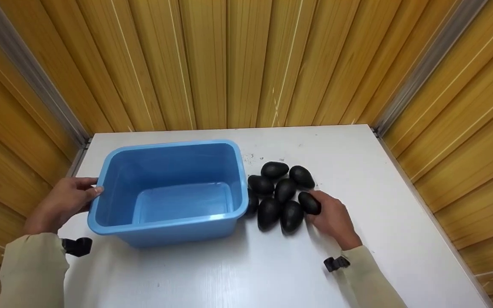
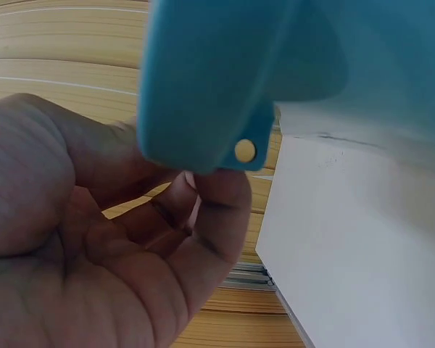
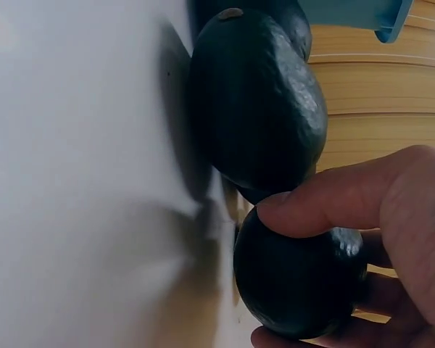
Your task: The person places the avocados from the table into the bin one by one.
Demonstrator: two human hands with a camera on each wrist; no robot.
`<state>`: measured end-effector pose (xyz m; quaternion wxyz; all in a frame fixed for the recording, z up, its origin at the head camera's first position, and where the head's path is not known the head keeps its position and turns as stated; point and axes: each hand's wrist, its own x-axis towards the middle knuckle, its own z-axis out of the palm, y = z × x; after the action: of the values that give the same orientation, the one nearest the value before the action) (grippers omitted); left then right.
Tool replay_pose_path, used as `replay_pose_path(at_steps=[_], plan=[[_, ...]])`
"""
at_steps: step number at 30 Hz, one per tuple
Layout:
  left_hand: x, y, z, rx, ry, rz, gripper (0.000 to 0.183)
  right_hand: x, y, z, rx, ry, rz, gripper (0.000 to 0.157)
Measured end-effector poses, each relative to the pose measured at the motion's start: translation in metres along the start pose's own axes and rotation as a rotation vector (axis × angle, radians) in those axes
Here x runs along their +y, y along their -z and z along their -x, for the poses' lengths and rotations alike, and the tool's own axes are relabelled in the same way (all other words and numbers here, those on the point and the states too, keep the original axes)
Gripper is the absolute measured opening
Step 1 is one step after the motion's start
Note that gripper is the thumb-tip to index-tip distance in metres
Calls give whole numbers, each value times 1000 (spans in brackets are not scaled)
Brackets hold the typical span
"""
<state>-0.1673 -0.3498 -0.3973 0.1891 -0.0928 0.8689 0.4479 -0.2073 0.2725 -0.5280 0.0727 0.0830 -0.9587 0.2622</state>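
A blue plastic tub (image 1: 167, 222) stands left of centre on the white table, its inside bare. My left hand (image 1: 69, 199) grips the tub's left rim; in the left wrist view the thumb lies against the rim (image 2: 196, 94) and curled fingers come up from beneath it. My right hand (image 1: 332, 216) holds a dark avocado (image 1: 310, 203) between thumb and fingers, at the right side of a cluster of avocados (image 1: 285, 190). In the right wrist view the held avocado (image 3: 297, 272) is close beside another avocado (image 3: 257, 101).
Several avocados lie bunched against the tub's right side, one partly hidden by its rim. The white table (image 1: 383, 239) extends to the right and front. Wood-patterned panel walls (image 1: 246, 64) enclose the table at the back and both sides.
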Motion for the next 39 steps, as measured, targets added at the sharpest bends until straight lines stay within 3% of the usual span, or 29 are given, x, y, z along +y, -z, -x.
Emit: replay_pose_path(at_steps=[39], plan=[[4, 0, 1, -15, 22, 6, 68, -34, 50, -1, 89, 104, 19, 61]])
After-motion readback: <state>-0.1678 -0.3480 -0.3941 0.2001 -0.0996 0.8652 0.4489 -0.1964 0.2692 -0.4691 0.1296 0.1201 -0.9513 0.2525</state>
